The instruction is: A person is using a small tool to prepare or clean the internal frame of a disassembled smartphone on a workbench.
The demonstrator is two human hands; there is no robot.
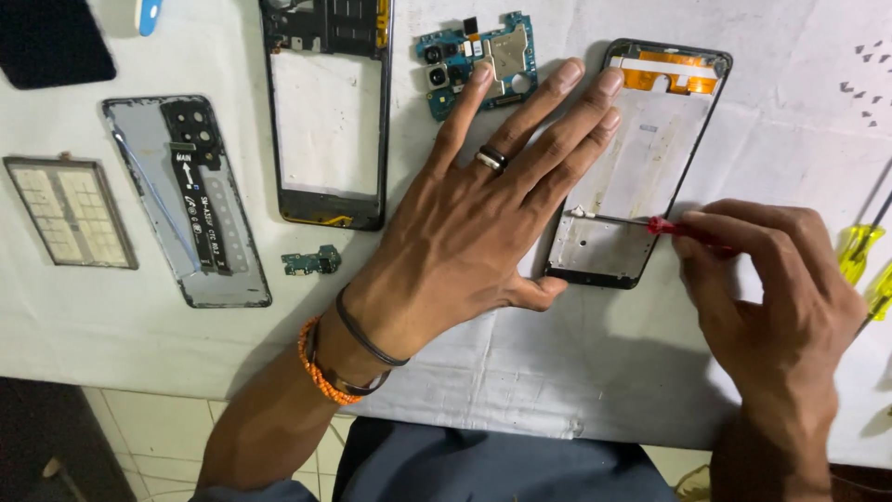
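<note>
A: Report finger state, starting at the tool.

B: The right hand [776, 288] has its fingertips pinched narrow around the thin red-handled metal screwdriver [650, 223]. The shaft lies nearly flat, and its tip meets a small white part at the left inner edge of the black-rimmed, silver-backed phone chassis [650, 139]. The left hand [474, 214] is spread wide and flat, gripping nothing: its fingertips rest on the chassis's left rim and the thumb presses near the lower left corner, bracing it on the white cloth-covered table [557, 372].

A: Where does the chassis lie?

B: Right of centre on the cloth, long axis pointing away from the person, an orange flex strip across its top end.

A: Status of disassembly?

B: Judged well advanced. Already separate and laid out: the blue-green printed circuit board with camera modules [478, 60], the empty black mid-frame [330, 112], the grey back cover with black camera bezel [181, 200], a small green connector board [311, 262], and a flat tan rectangular panel [70, 212].

A: Remaining work?

B: The orange strip and the white part remain on the chassis. Yellow-handled screwdrivers [859, 256] lie unused at the right edge.
</note>
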